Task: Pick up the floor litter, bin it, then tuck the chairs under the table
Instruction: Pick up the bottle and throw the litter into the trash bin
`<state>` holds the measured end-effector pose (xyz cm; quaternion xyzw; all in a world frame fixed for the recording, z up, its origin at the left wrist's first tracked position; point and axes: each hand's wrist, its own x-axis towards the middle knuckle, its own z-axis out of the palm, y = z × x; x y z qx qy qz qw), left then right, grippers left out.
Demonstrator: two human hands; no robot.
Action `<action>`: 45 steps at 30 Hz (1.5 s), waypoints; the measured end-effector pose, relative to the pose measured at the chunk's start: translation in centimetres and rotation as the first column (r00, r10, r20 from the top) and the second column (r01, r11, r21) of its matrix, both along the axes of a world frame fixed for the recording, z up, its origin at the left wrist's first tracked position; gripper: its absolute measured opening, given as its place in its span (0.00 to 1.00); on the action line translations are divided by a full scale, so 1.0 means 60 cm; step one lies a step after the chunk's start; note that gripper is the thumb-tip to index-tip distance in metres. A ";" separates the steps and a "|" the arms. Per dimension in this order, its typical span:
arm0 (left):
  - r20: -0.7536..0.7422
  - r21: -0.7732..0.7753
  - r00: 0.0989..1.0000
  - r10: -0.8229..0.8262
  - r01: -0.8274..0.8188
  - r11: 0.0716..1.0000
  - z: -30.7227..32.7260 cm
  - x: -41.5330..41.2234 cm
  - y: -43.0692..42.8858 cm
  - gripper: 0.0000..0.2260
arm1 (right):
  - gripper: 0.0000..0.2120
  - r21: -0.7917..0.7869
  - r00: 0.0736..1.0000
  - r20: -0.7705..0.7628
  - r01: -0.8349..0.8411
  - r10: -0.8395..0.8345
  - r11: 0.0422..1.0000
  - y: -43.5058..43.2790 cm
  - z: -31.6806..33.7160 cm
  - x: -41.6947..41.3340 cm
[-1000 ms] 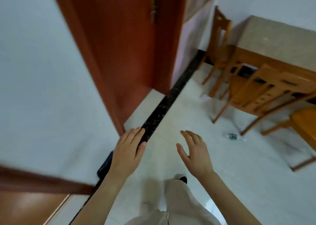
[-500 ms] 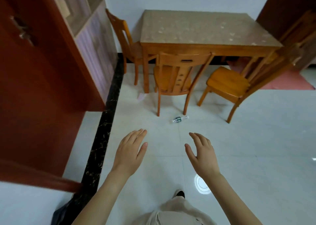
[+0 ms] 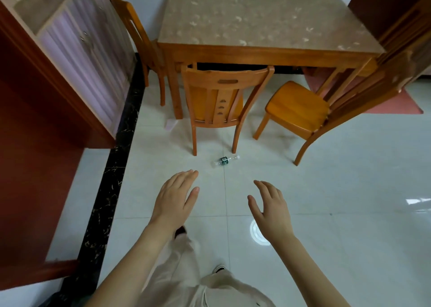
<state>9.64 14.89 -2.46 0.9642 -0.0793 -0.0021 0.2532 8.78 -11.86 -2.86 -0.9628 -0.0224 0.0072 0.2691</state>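
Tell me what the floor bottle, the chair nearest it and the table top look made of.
The bottle looks like thin clear plastic: see-through body, dark label band. The chair is varnished orange-brown wood, by its slats and sheen. The table top seems wood under a glossy patterned cover, plastic or glass; I cannot tell which.

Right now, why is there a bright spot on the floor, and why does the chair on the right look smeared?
Head view: the bright spot is a light's glare on glossy floor tiles; the right chair has its back blurred and stretched by the wide-angle lens near the frame edge; the plastic bottle looks fairly sharp.
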 end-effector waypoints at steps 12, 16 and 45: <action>-0.120 0.046 0.987 -0.107 0.113 0.993 -0.073 0.365 0.055 0.24 | 0.26 0.004 0.987 -0.112 0.116 -0.115 0.993 0.043 -0.096 0.327; -0.135 0.043 0.986 -0.103 0.109 0.993 -0.117 0.464 0.059 0.23 | 0.25 -0.002 0.985 -0.136 0.104 -0.103 0.995 0.045 -0.135 0.427; -0.054 0.114 0.978 -0.200 0.205 0.972 -1.289 0.764 0.054 0.23 | 0.36 -0.177 0.846 -0.216 -0.525 0.488 0.832 0.014 -1.367 0.879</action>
